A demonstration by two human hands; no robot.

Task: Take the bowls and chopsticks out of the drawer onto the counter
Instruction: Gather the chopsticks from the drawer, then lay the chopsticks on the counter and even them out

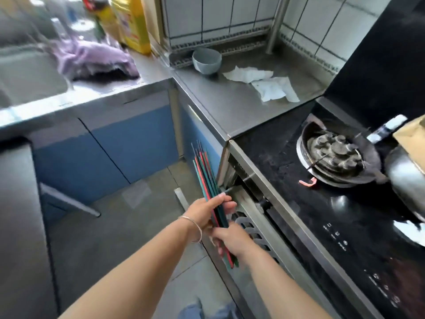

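Observation:
A bundle of red, green and dark chopsticks (205, 178) points up and away in front of the open drawer (249, 223) under the stove. My left hand (208, 211) grips the bundle around its middle. My right hand (230, 239) grips the same bundle lower down, near its thick ends. Inside the drawer I see a pale slotted rack; its other contents are hidden. A grey bowl (206, 60) stands on the steel counter (232, 104) in the far corner.
Crumpled white paper (264, 85) lies on the counter beside the bowl. A black stove (333, 203) with a burner and a steel pot (407, 180) is on the right. A sink, purple cloth (92, 58) and yellow bottles sit at the left.

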